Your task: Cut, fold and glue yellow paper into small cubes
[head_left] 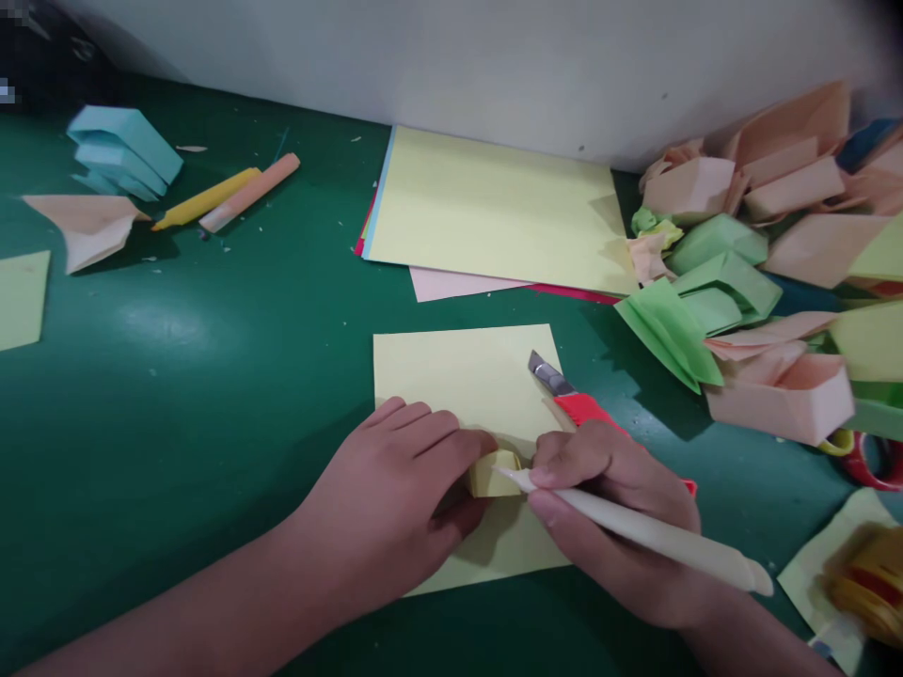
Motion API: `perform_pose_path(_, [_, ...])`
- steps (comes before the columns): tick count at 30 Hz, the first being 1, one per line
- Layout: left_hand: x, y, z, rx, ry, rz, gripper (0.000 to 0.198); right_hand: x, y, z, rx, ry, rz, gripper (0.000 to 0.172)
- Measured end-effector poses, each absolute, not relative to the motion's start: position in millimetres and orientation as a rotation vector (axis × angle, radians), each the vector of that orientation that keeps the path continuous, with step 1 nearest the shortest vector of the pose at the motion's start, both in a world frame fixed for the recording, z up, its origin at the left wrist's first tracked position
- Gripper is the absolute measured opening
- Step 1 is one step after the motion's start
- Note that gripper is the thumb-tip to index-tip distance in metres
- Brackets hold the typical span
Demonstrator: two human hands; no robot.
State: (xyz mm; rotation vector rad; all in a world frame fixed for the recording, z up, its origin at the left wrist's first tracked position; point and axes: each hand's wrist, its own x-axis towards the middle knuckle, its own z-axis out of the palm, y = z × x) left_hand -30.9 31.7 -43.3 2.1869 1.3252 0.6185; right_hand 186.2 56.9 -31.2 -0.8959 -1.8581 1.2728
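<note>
1. While the left hand pinches a small folded paper piece between thumb and forefinger, just below the centre of the head view, the right hand grips a white pointed tool, its tip at the piece.
2. The piece is over the yellow sheet; whether it touches it, I cannot tell.
3. A red-handled knife runs behind the right hand, blade bare; whether the fingers grip it is hidden. A shift of that hand could, I judge, drag the edge across the sheet or nick a finger.
4. Too hard a push might let the tip pierce or crumple the piece, or slip into the left fingers.
5. The piece looks thin, matt and creased, with a boxy curve; the tool is smooth and tapered.
6. At the right edge, pink folded boxes and green folded pieces pile up, sharp-creased; at the upper left lie slim yellow and orange sticks on the glossy green table.
</note>
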Motion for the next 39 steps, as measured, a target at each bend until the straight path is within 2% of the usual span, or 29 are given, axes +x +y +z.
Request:
perform_pose_path(15, [-29.9,32.4,-42.9,2.181,1.325,0.635,0.023,187.9,54.1,-31.9,-0.927,-1.735,1.322,0.016])
perform_pose_path(39, [-29.9,34.1,-41.0,2.213,1.32,0.641,0.025,186.7,52.9,-32.3,-0.945,-1.828,1.21,0.019])
